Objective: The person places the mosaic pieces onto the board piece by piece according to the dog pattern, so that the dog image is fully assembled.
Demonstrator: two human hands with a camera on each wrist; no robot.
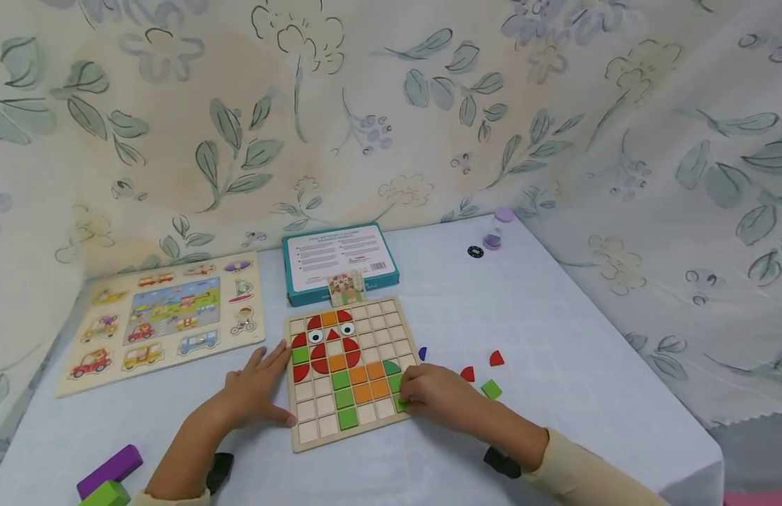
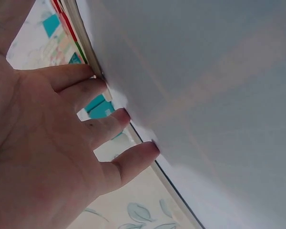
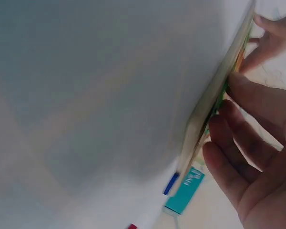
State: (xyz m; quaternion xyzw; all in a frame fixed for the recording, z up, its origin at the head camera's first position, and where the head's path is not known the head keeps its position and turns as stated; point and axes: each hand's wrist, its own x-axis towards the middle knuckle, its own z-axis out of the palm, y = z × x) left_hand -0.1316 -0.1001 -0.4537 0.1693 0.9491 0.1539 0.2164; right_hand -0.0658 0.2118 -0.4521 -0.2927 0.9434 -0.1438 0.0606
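Note:
A wooden grid board (image 1: 307, 429) lies on the table with red, orange and green pieces in its cells, forming a figure with two round eyes. My left hand (image 1: 254, 390) is spread at the board's left edge, thumb and fingers straight; the left wrist view shows the fingers (image 2: 133, 160) near the tabletop. My right hand (image 1: 444, 397) is bent over the board's lower right edge, its fingertips at a green square tile (image 1: 401, 403). In the right wrist view, the thumb and curled fingers (image 3: 226, 162) pinch at the green there, partly hiding it. A picture card (image 1: 347, 288) leans behind the board.
Loose red quarter pieces (image 1: 497, 358), a green square (image 1: 491, 388) and a blue piece (image 1: 423, 353) lie right of the board. Behind stands a teal box (image 1: 340, 256). A vehicle puzzle (image 1: 176, 316) lies left; purple (image 1: 110, 471) and green blocks are front left. An hourglass (image 1: 497, 228) stands back right.

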